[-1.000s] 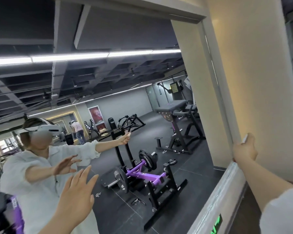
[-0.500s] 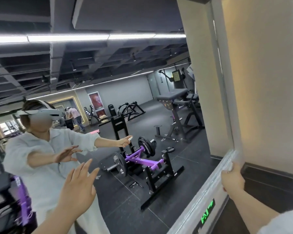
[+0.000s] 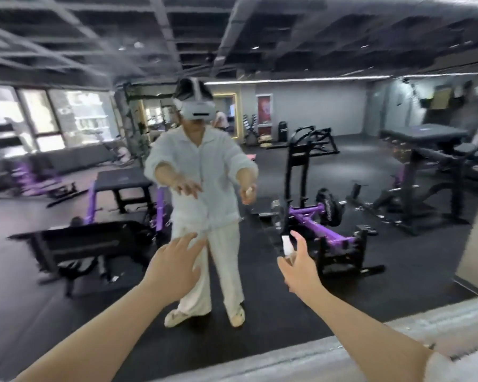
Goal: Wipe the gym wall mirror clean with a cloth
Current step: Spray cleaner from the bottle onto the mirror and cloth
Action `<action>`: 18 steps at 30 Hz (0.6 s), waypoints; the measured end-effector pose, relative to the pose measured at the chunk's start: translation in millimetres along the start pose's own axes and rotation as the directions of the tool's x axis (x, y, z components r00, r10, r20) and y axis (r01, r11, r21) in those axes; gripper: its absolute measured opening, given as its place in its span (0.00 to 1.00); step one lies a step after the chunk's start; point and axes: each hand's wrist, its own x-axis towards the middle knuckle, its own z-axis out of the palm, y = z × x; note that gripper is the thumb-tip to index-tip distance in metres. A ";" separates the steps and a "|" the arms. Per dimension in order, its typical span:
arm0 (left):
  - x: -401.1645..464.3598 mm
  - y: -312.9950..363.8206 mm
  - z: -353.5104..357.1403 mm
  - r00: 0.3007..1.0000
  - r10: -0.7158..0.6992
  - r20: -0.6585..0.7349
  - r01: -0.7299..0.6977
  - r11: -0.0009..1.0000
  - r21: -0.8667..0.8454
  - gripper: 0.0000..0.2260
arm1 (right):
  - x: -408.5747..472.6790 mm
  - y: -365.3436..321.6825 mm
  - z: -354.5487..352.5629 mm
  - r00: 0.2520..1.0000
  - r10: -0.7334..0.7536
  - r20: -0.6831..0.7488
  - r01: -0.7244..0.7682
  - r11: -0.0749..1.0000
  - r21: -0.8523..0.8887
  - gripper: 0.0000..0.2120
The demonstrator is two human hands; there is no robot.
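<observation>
Right hand [image 3: 297, 267] pinching one white cloth [image 3: 287, 244], left hand [image 3: 174, 267] spread, one mirror [image 3: 342, 166]

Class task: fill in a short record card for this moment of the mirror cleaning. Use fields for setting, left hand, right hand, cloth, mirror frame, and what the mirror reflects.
Setting: gym, facing the wall mirror
Left hand: fingers straight and spread, holding nothing
Right hand: pinches a small white cloth
Cloth: small folded piece, blurred
Mirror frame: pale lower edge, bottom right
Reflection: person in white clothes, purple weight machine, benches
</observation>
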 end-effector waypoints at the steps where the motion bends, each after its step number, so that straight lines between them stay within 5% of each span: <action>1: -15.5 -16.4 -0.7 0.998 -0.044 0.040 0.045 0.999 -0.023 0.27 | -6.7 -11.8 29.6 0.997 -0.025 0.076 0.025 1.000 0.003 0.32; 9: -166.2 -145.9 0.5 0.907 -0.362 0.213 0.417 0.836 -0.356 0.26 | -115.8 -106.7 256.6 0.797 -0.203 0.568 0.188 0.978 0.085 0.33; 14: -277.0 -231.1 -6.0 0.745 -0.629 0.221 0.636 0.572 -0.518 0.22 | -196.1 -153.9 376.9 0.578 -0.287 0.764 0.254 0.953 0.166 0.34; 18: -363.0 -288.0 -25.2 0.591 -0.775 0.224 0.694 0.347 -0.630 0.10 | -264.9 -179.6 464.5 0.374 -0.305 0.876 0.301 0.933 0.197 0.37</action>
